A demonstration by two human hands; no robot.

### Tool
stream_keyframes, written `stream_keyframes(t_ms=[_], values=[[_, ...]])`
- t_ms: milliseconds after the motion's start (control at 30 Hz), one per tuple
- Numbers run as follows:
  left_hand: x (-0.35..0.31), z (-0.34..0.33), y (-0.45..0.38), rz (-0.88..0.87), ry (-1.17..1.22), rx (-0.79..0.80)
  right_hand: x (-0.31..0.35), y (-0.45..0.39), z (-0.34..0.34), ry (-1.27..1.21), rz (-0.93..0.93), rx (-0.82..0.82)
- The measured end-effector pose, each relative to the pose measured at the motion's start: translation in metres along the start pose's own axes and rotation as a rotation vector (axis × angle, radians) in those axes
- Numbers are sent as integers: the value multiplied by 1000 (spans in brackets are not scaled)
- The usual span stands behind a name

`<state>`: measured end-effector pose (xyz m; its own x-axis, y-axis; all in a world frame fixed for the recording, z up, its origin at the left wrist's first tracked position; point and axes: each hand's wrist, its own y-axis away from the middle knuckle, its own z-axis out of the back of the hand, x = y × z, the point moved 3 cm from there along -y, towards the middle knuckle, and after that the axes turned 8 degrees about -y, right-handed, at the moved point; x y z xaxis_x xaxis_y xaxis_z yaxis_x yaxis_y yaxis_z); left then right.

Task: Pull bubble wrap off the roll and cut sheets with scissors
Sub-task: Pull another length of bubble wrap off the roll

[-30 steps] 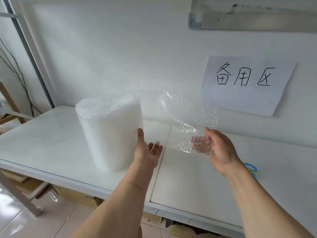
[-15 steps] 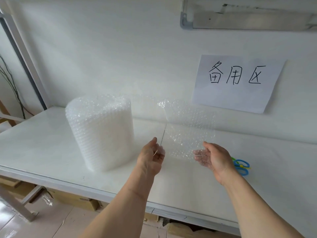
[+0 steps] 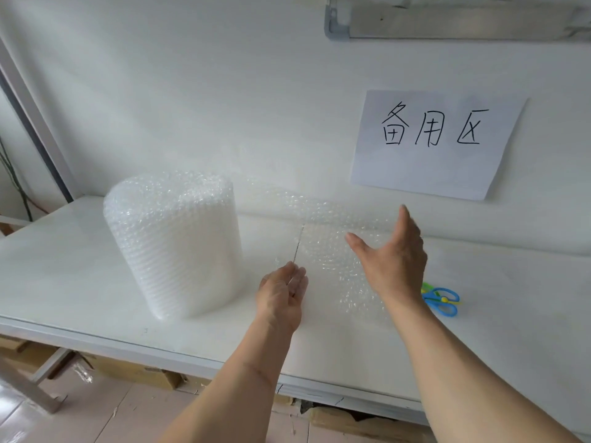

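White tabletop (image 3: 80, 273) holds upright clear bubble-wrap roll (image 3: 174, 247), loose length (image 3: 332, 247) pulled out rightward, left hand (image 3: 283, 294) and right hand (image 3: 391, 257) both relaxed, gripping nothing; blue-green plastic scissors (image 3: 443, 300) untouched, no sheet cut.

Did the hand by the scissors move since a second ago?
Yes. The right hand let go of the bubble wrap sheet and opened, rising toward the paper sign on the wall, with the scissors now showing below its wrist.

Paper sheet (image 3: 438, 145) on wall, above and right of the bubble wrap roll (image 3: 174, 244): handwritten black "备用区".
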<state>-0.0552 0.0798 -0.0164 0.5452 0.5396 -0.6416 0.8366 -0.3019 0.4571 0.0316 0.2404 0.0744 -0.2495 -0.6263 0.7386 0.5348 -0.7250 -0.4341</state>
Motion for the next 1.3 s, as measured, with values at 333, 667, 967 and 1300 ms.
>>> stream_keyframes(t_ms=[333, 667, 967, 1300], values=[[0, 1, -3, 12, -16, 8, 62, -48, -18, 206, 457, 117], [0, 10, -2, 2, -22, 29, 29, -76, -57, 149, 354, 96], [-2, 6, 4, 20, -102, 105, 9, -66, -69, 212, 211, 182], [0, -6, 10, -124, -459, -21, -58, -5, -9, 137, 76, 104]])
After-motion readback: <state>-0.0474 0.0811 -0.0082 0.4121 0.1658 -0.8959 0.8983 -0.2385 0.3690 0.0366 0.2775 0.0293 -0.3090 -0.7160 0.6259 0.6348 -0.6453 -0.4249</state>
